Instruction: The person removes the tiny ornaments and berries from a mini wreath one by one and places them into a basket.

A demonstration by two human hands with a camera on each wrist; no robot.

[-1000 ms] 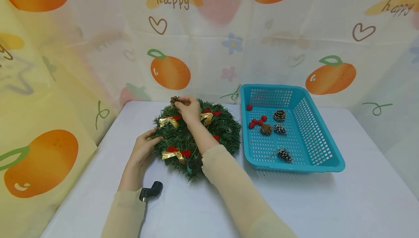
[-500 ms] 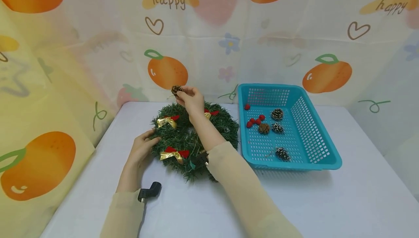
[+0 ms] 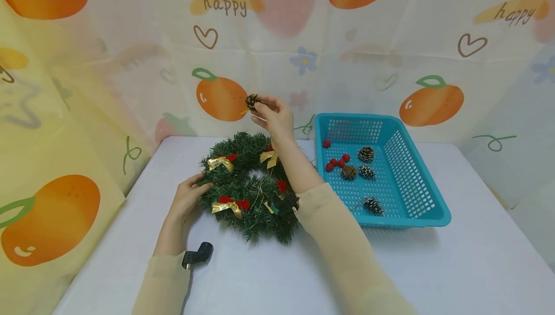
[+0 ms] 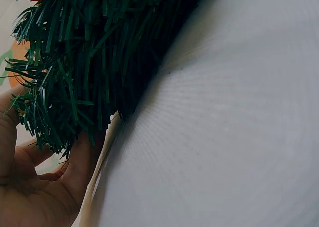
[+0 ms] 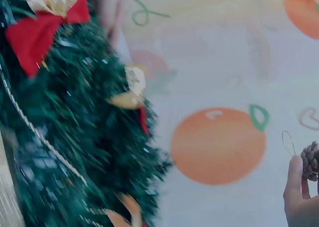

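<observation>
A green artificial wreath (image 3: 236, 182) with red and gold bows (image 3: 230, 205) lies on the white table. My left hand (image 3: 188, 198) grips its left edge; in the left wrist view the fingers (image 4: 82, 162) reach under the foliage. Above the back of the wreath, my right hand (image 3: 281, 122) pinches a small brown pine cone (image 3: 252, 101) between thumb and fingertips. A thin gold loop (image 5: 288, 142) hangs from this pine cone in the right wrist view, where only part of the hand shows. The right forearm hides the wreath's right side.
To the right of the wreath stands a blue plastic basket (image 3: 427, 173). Inside it lie several pine cones (image 3: 366, 153) and several red berries (image 3: 341, 163). A printed curtain (image 3: 355, 79) hangs behind the table (image 3: 243, 276).
My right hand has lifted the pine cone up off the back of the wreath and carried it somewhat to the right. The left hand stays at the wreath's left edge.
</observation>
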